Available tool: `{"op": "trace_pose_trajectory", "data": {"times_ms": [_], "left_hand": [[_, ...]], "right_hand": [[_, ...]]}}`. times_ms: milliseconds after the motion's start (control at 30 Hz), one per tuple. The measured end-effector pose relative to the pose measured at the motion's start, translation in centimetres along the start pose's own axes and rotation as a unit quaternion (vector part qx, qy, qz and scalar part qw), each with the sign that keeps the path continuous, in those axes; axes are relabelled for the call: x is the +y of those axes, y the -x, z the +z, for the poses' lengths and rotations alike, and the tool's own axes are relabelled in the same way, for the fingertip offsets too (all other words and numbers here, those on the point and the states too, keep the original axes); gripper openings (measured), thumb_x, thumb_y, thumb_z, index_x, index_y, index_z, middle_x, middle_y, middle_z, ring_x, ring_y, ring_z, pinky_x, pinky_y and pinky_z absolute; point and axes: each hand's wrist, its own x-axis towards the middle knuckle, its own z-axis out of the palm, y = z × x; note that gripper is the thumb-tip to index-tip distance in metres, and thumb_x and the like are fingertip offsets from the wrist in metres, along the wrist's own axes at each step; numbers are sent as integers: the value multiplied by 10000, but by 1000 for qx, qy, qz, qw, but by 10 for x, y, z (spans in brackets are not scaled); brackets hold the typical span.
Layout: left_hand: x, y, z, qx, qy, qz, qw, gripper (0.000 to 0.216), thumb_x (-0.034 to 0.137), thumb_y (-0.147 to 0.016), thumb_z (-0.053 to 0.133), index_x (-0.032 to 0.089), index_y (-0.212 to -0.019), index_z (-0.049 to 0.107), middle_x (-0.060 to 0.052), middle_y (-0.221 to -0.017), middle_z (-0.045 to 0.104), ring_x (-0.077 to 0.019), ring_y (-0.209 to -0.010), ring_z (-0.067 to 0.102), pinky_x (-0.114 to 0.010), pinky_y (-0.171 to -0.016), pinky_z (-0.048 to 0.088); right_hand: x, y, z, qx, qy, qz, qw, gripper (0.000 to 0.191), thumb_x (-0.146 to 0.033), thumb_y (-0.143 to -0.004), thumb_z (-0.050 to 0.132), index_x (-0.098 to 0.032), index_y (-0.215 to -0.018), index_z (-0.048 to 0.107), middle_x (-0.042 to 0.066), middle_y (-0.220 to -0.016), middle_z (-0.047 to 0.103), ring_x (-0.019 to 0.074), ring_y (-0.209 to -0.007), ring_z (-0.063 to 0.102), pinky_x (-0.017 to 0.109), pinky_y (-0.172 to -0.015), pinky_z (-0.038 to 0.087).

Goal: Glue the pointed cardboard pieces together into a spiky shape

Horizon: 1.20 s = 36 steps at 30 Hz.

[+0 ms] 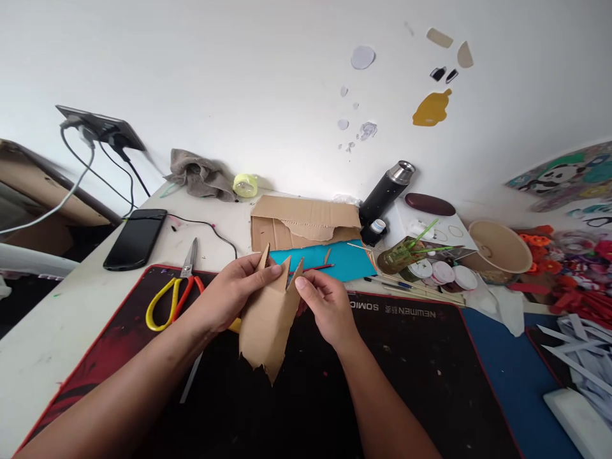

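Between my two hands, above the black desk mat (406,376), is a folded piece of brown cardboard (265,315) with ragged lower edges and pointed flaps at its top. My left hand (241,287) grips its upper left side, thumb pressed on the front face. With thumb and fingers, my right hand (325,299) pinches the right-hand flap. Just left of my left hand lie scissors (189,261) with one yellow and one red handle loop, blades pointing away. A sliver of something yellow shows behind the cardboard, mostly hidden.
Behind my hands lie a larger cardboard piece (306,223) and a blue sheet (354,262). A black phone (136,239) lies left, near yellow tape (245,185) and a grey cloth (201,175). To the right are a black thermos (386,191), a brush jar (394,260) and a bowl (500,245).
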Motion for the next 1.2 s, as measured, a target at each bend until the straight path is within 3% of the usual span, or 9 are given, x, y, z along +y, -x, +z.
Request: {"op": "trace_pose_trajectory", "data": {"times_ms": [367, 767, 1200], "left_hand": [[1, 1, -1, 9, -33, 43, 998, 309, 427, -788, 907, 198, -845, 707, -6, -771, 720, -186, -719, 696, -248, -642, 550], [3, 1, 6, -10, -21, 0, 1000, 357, 440, -779, 912, 183, -878, 685, 6, -772, 708, -145, -663, 662, -224, -600, 533], [5, 1, 9, -26, -20, -3, 999, 366, 436, -793, 907, 176, -815, 650, 31, -704, 668, -103, -599, 611, -185, -541, 476]], "right_hand": [[-2, 2, 0, -2, 5, -1, 1000, 449, -618, -927, 698, -207, -758, 635, -41, -626, 546, 106, -509, 529, 248, -498, 447], [-3, 4, -2, -18, 18, 5, 1000, 465, -601, -944, 690, -206, -722, 584, -47, -608, 527, 102, -509, 515, 242, -500, 404], [-6, 6, -2, -41, -11, 17, 999, 483, -576, -945, 707, -203, -684, 543, -64, -571, 486, 78, -475, 451, 234, -482, 326]]}}
